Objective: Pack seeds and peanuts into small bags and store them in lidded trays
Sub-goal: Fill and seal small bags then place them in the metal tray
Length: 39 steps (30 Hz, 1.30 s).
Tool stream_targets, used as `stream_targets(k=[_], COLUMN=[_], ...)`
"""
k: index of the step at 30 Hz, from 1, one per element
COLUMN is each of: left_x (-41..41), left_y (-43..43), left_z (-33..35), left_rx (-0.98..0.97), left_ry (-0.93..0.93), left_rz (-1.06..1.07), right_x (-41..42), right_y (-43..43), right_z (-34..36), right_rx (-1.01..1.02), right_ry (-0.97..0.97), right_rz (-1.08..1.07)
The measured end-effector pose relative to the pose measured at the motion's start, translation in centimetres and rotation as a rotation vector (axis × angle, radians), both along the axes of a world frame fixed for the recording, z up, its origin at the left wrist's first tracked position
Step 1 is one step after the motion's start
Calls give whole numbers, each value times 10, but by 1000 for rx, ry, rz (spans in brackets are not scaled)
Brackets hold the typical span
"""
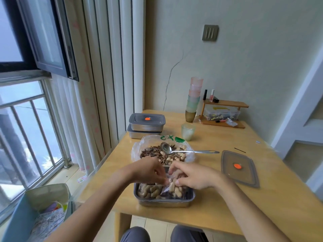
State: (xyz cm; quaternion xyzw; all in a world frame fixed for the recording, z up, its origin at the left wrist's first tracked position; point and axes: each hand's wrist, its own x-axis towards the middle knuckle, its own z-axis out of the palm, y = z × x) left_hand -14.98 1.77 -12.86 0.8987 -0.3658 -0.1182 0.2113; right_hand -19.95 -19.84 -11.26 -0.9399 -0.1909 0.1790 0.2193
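Left hand (150, 170): seen curled over the open tray, its fingers (161, 179) pinched on the left edge of the small bag.
Right hand (194, 177): fingers (174, 167) and thumb closed round the same bag from the right.
Small bag (170, 183): clear, peanuts inside, held between both sets of fingers just above the tray.
Open tray (164, 203): steel, directly beneath the fingers, packed with peanuts and dark seeds.
Big bag (139, 147): just beyond the fingers, loose seeds and peanuts heaped in it.
Spoon (190, 151): laid across the big bag, handle pointing right.
Lid (244, 179): flat on the worktop (262, 206), well to the right of the right fingers.
Lidded trays (146, 125): two stacked, far beyond the left fingers, both closed.
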Motion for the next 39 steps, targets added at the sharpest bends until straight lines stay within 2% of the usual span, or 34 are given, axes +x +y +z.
stream_targets(k=[2,7,10,14,16,18,20,22,25,29,39], left_x=[-4,-10,-9,-8,-9,-8,-7,-7,-7,-7,-11], left_y=[-2,-6,-6,-1,0,-1,-2,-3,-4,-4,-3], left_z=[-6,-11,-18,-42,-51,-55,-56,-56,-57,-58,-54], left_rx=[88,112,38,-55,-70,-78,-65,-71,-63,-48,-32], left_ry=[-13,-34,-175,-306,-315,-329,-344,-348,-357,-369,-352], left_rz=[0,-24,28,59,71,92,99,100,95,91,109], right_x=[-1,-2,-2,-3,-7,-11,-12,-6,4,-5,12], right_y=[6,10,16,18,9,-5,-29,-60,-106,-138,-143], right_z=[-10,-14,-20,-33,-33,-25,-19,-25,-49,-96,-109], right_rx=[-25,-159,-201,-138,-41,157,386,509,323,-100,-148], right_ry=[-36,-218,-220,-232,-232,-236,-291,-396,-524,-334,-309], right_rz=[21,61,93,27,-22,-116,-268,-504,-871,-1038,-1309])
